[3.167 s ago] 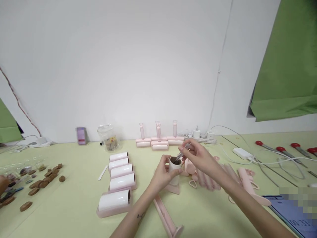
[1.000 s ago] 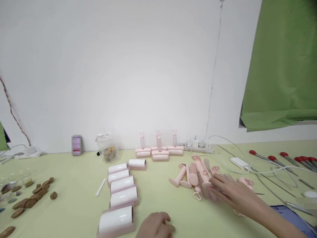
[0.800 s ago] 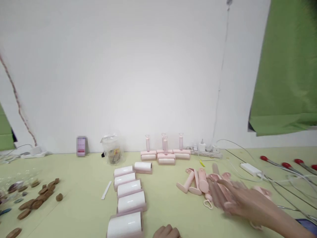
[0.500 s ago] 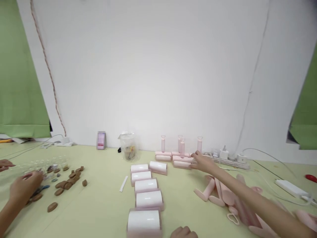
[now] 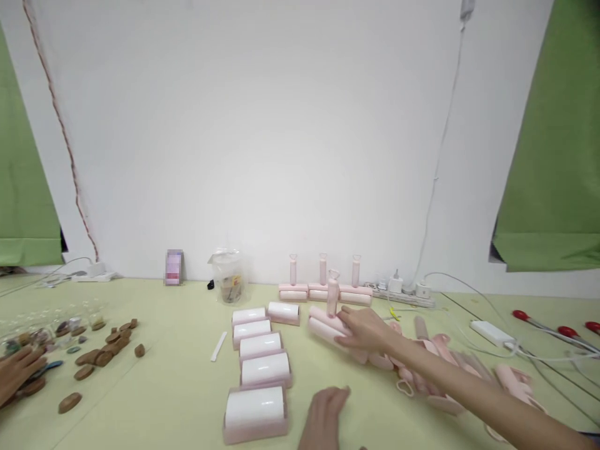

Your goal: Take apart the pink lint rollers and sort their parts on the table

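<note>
My right hand (image 5: pixel 368 330) grips a pink lint roller (image 5: pixel 332 297) by its wide roller end, with the handle and its heart-shaped loop pointing up. My left hand (image 5: pixel 325 415) is at the bottom centre, below that roller; it touches nothing that shows, its fingers bent forward and partly apart. Three similar pink rollers (image 5: pixel 322 292) stand along the wall behind. Left of my hands, white sticky rolls (image 5: pixel 255 409) in pink covers lie in a column. Loose pink parts (image 5: pixel 440 356) are heaped on the right, partly behind my right forearm.
Another person's hand (image 5: pixel 19 372) is at the far left, near brown pieces (image 5: pixel 103 357) and small clear containers. A power strip (image 5: pixel 412 299), cables and a white adapter (image 5: pixel 492 333) lie at the right. A bag-covered cup (image 5: pixel 231 284) and a phone (image 5: pixel 174 267) stand by the wall.
My right hand has pulled one pink roller away from the row toward me, turning it aslant. My left hand has come further into view. The camera has turned right.
</note>
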`<state>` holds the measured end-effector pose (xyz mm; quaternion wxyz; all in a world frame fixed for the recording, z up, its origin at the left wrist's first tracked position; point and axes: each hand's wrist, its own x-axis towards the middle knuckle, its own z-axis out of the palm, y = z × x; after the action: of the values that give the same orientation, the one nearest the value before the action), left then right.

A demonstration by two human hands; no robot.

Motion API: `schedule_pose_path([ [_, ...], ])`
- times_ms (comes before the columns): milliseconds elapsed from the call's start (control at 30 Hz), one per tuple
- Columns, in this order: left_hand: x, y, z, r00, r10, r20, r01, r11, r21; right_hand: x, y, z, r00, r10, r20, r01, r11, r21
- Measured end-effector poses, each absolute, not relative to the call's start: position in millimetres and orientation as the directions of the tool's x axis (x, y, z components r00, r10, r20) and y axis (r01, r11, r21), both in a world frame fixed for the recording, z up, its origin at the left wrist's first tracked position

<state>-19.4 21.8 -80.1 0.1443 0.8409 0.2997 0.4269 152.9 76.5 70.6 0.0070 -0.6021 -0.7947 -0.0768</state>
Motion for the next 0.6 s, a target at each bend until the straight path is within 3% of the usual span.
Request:
schedule_pose_path([
  [100,-19,16,-66,0.249,0.775,0.581,0.344,-0.632,0.695,155,24,66,-0.402,0.909,0.110,0.915,0.395,0.084],
  [167,-15,17,-56,0.213,0.889,0.405,0.252,-0.450,0.857,163,-2,59,-0.461,0.880,0.113,0.887,0.458,0.052],
  [233,-9,22,-46,0.292,0.932,0.213,0.169,-0.269,0.948,174,-15,50,-0.438,0.892,0.114,0.898,0.440,0.010],
  [367,-2,36,-32,0.423,0.896,0.137,0.181,-0.231,0.956,185,-11,41,-0.230,0.955,0.185,0.941,0.267,-0.209],
  [467,-1,43,-30,0.437,0.887,0.152,0.174,-0.249,0.953,174,1,46,-0.057,0.963,0.263,0.889,0.169,-0.425],
  [600,-3,47,-34,0.414,0.893,0.176,0.145,-0.256,0.956,166,4,72,0.098,0.936,0.339,0.793,0.132,-0.594],
])
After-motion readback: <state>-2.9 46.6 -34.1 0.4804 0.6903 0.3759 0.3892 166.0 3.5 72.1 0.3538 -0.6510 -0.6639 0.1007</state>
